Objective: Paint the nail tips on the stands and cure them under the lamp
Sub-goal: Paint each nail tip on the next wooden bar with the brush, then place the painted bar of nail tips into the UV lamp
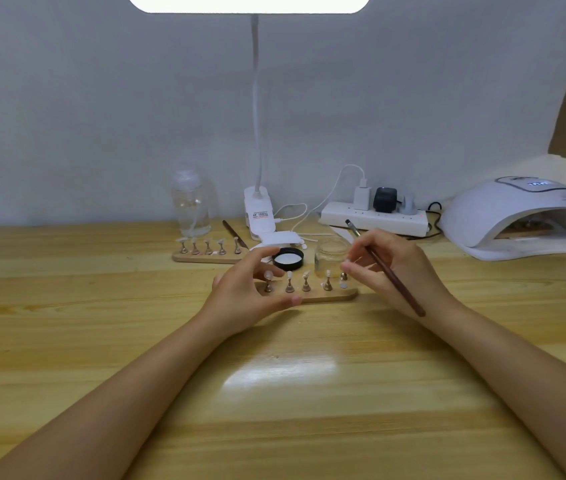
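A wooden base (323, 296) with several small metal stands holding nail tips (306, 274) lies on the table in front of me. My left hand (250, 292) grips the base's left end, thumb at its front edge and fingers by the leftmost stand (267, 285). My right hand (395, 271) holds a brown-handled brush (387, 268), its bristle end pointing up and back, while its fingertips pinch the rightmost stand (343, 276), lifted off its round pad. The white curing lamp (524, 216) sits at the far right, and something wooden shows inside it.
A second wooden base with stands (209, 252) lies behind on the left. A small glass jar (330, 256) and its black lid (288, 258) stand just behind the near base. Further back are a clear bottle (190, 206), a desk lamp's clamp base (258, 213) and a power strip (375, 218).
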The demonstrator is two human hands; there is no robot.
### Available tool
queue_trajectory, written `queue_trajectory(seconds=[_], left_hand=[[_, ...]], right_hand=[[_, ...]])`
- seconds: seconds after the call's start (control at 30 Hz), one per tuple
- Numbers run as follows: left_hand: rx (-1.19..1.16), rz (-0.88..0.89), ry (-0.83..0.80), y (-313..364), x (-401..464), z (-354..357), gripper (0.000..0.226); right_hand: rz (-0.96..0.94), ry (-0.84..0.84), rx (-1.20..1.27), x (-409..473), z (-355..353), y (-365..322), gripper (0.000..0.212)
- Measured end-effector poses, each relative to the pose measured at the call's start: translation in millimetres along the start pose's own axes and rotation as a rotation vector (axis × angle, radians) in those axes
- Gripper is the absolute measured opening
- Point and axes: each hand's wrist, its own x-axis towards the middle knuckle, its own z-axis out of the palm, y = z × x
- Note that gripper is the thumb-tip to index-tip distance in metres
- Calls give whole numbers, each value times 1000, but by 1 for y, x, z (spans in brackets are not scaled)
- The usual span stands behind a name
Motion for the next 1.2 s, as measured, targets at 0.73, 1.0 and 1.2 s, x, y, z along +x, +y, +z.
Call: queue_trajectory(seconds=[0.73,1.0,1.2], left_hand=[[37,21,-19,1,-3,-1,52],[-55,92,87,2,-3,0,46],[-131,120,135,4,-2,0,45]], right_hand=[[46,29,-477,-1,-10,22,15],[159,-179,-635,1,-8,29,37],[130,-170,-593,1,-6,32,32]])
